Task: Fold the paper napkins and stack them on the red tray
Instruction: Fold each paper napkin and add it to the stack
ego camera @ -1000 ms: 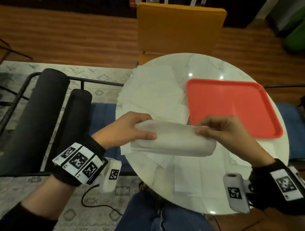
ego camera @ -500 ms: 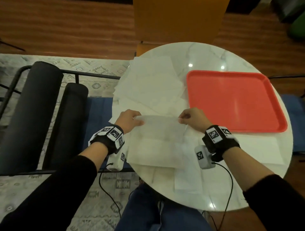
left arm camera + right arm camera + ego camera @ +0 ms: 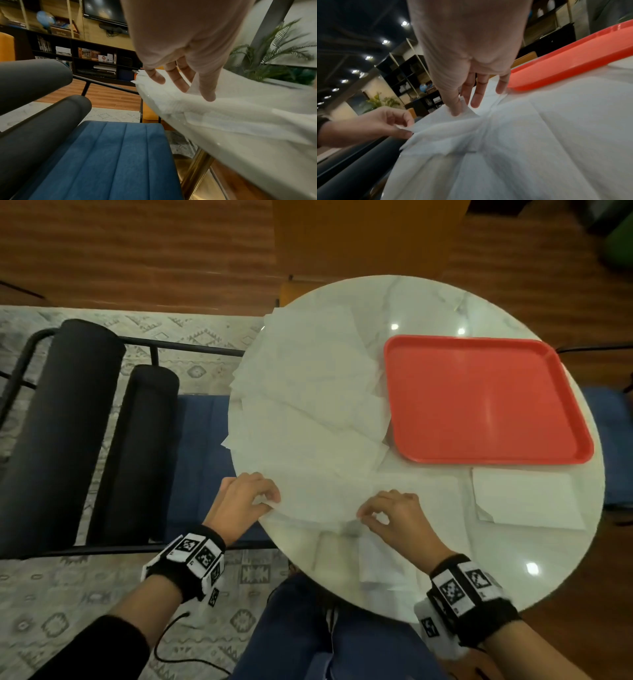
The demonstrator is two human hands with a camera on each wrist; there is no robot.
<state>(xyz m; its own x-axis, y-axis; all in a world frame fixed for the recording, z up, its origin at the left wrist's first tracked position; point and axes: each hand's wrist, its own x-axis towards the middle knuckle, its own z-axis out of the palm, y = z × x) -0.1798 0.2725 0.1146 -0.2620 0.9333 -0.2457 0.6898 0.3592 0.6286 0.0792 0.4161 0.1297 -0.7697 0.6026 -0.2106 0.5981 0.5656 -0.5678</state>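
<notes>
A white paper napkin (image 3: 318,501) lies spread near the front left of the round marble table (image 3: 428,302). My left hand (image 3: 245,501) pinches its near left corner at the table's edge. My right hand (image 3: 394,515) pinches its near right corner between thumb and forefinger. The right wrist view shows both pinches, the right hand (image 3: 460,105) above and the left hand (image 3: 399,125) at the left. The red tray (image 3: 479,402) sits on the right half of the table with nothing in it. Several unfolded napkins (image 3: 308,392) lie piled to the tray's left.
Another napkin (image 3: 527,498) lies flat in front of the tray. More sheets (image 3: 370,559) lie by the near table edge. A blue chair with black bolsters (image 3: 137,440) stands left of the table, an orange chair (image 3: 359,241) behind it. My knees are under the near rim.
The napkin was held up loosely rolled between both hands, then spread over the table. Both hands have since drawn back toward me, pinching its near corners.
</notes>
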